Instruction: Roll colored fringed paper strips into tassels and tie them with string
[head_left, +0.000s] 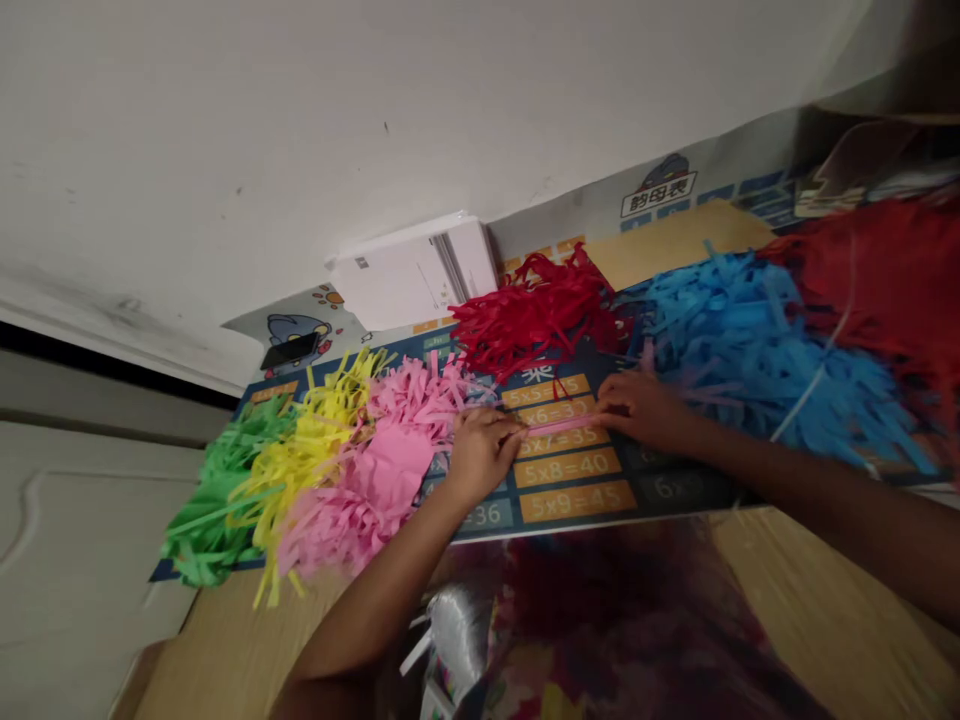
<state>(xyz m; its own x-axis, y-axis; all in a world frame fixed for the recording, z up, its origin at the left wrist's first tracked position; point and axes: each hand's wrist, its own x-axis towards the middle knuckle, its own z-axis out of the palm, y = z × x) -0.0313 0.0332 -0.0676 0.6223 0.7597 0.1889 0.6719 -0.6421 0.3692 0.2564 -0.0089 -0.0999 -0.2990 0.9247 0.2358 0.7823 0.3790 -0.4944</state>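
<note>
A narrow pink strip (559,425), rolled or folded lengthwise, is stretched between my hands just over a mat printed with multiplication sums (574,500). My left hand (486,450) pinches one end, close to a heap of fringed pink paper (394,455). At the other end my right hand (643,410) pinches the strip, beside a fringed blue bundle (739,330). Pale pink fringe shows faintly around both hands, blurred. Behind the strip lies a red fringed bundle (536,310).
Yellow fringe (326,420) and green fringe (225,490) lie at the left, near a dark phone-like object (291,350). White cards (412,275) lean by the wall, next to a tan sheet (675,240). More red material (892,270) is at far right. A clear bag (457,640) sits in front.
</note>
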